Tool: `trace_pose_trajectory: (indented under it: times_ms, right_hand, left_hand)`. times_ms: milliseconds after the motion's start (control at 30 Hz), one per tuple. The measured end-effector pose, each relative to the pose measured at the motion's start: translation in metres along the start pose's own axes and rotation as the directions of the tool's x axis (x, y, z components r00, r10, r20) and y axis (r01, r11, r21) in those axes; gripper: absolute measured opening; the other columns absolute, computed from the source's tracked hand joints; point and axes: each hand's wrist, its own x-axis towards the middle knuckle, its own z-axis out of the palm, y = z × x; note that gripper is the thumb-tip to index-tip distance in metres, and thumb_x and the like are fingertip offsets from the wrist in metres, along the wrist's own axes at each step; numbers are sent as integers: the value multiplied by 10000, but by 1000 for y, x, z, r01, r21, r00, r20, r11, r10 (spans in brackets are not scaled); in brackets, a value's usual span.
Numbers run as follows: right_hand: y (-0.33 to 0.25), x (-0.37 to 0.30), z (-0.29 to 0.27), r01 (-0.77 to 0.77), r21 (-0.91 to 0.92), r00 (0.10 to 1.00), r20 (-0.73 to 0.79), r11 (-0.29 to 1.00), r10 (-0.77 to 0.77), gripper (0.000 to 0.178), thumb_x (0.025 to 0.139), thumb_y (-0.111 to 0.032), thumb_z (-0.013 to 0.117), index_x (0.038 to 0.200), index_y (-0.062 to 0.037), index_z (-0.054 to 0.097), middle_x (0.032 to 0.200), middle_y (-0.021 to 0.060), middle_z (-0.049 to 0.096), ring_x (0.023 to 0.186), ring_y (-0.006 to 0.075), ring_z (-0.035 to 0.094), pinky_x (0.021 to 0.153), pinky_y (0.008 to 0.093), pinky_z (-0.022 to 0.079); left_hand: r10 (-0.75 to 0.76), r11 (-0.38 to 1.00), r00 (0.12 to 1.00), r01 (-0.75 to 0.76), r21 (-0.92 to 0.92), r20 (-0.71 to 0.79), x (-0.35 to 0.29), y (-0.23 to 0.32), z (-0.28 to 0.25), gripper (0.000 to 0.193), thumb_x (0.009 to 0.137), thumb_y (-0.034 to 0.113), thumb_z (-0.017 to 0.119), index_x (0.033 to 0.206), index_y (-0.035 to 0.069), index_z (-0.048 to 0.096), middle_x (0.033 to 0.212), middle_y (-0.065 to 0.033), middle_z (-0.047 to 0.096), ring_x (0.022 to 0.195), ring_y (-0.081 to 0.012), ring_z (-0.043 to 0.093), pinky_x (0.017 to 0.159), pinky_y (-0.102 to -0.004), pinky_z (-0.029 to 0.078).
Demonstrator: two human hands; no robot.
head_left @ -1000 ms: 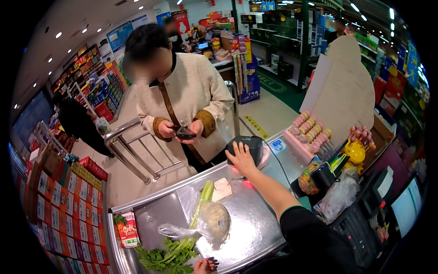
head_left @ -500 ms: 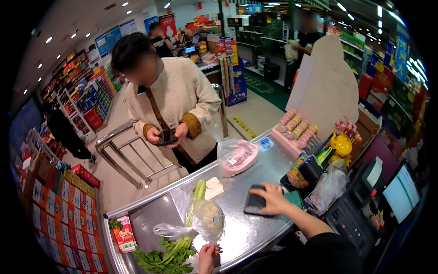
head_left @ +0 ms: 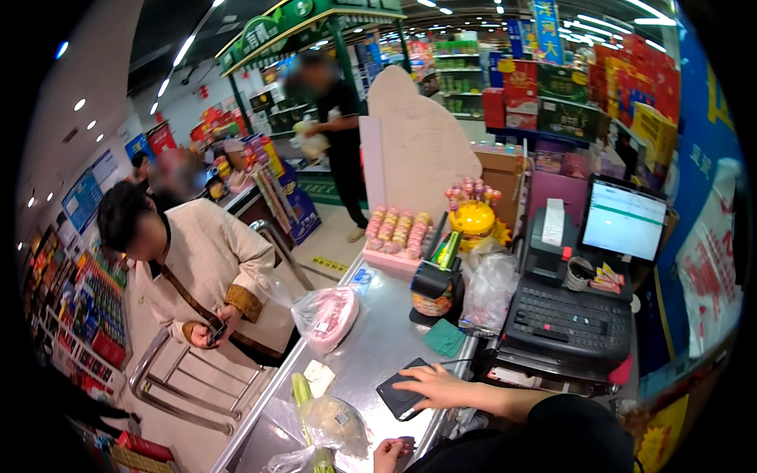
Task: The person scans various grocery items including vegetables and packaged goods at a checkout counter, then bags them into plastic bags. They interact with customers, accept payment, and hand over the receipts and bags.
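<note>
My right hand [head_left: 435,388] lies on a flat black device [head_left: 400,392] on the metal counter, fingers stretched over its top. My left hand [head_left: 389,455] is at the counter's near edge with curled fingers; I see nothing in it. To its left sits a clear plastic bag holding a round, pale, cauliflower-like vegetable [head_left: 336,419] with a white label. Green celery stalks [head_left: 303,388] run beside and beneath that bag. Just beyond is a flat whitish piece [head_left: 318,378]. Farther up the counter is a bagged pack of pink meat [head_left: 330,317] with a label.
A customer [head_left: 197,276] stands across the counter [head_left: 371,347] behind a metal rail [head_left: 150,359], holding a phone. To the right are a black keyboard [head_left: 569,323], a lit monitor [head_left: 624,217], a green cloth [head_left: 445,339] and plastic bags [head_left: 490,288]. A pink sweets box [head_left: 397,236] stands at the counter's far end.
The view has turned right, so the customer and goods appear farther left. My left hand has come away from the vegetable bag toward the black device. My right hand stays on the device.
</note>
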Motion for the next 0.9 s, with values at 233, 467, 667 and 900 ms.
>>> trace_pose_trajectory:
  times_ms: [233, 467, 667, 900]
  right_hand:
    - [21, -116, 3, -499, 338, 715, -361, 798, 599, 203, 851, -272, 574, 863, -78, 513, 713, 119, 589, 675, 341, 582, 571, 445, 437]
    - [55, -319, 55, -916, 396, -84, -346, 65, 934, 280, 847, -384, 512, 890, -113, 567, 829, 157, 627, 777, 371, 600, 666, 479, 464]
    - [80, -434, -2, -724, 687, -612, -601, -59, 514, 318, 854, -140, 461, 1169, -181, 484, 949, 217, 615, 893, 408, 575, 765, 484, 442]
    - [121, -472, -2, -836, 429, -476, -259, -341, 841, 579, 787, -52, 491, 1341, -193, 400, 1074, 229, 595, 952, 377, 599, 810, 434, 477]
  left_hand:
    - [-102, 986, 985, 82, 144, 136, 31, -43, -10, 223, 872, 286, 584, 836, 67, 608, 701, -5, 551, 635, -89, 469, 591, -241, 392]
    - [-201, 901, 897, 12, 434, 393, 55, -35, 26, 230, 875, 286, 575, 858, 59, 608, 730, -19, 560, 660, -106, 480, 606, -254, 399]
    - [-253, 843, 831, -62, 535, 495, 67, -29, 59, 238, 878, 287, 567, 878, 52, 608, 755, -31, 567, 680, -121, 489, 619, -265, 405]
    - [-283, 806, 806, -94, 584, 520, 71, -27, 69, 249, 881, 288, 557, 900, 44, 608, 784, -45, 575, 704, -138, 500, 635, -277, 412]
